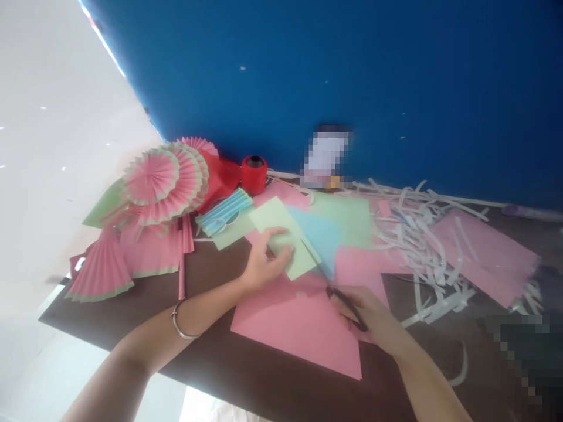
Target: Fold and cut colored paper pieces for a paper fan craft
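My left hand (266, 264) grips a light green sheet of paper (279, 217), with the thumb and fingers pressed on its face. My right hand (373, 316) is closed around the dark handles of a pair of scissors (354, 308). The blades reach up to the right edge of the green sheet, where a narrow strip stands a little apart from it. Below them lies a large pink sheet (285, 328) on the dark table. A blue sheet (316, 231) is partly covered by the green one.
Pleated pink-and-green paper fans (152, 176) pile up at the left, near a folded blue paper (226, 211). A red roll (254, 176) stands by the blue wall (352, 70). Curled white paper strips (422, 234) and a pink sheet (488, 252) lie at the right.
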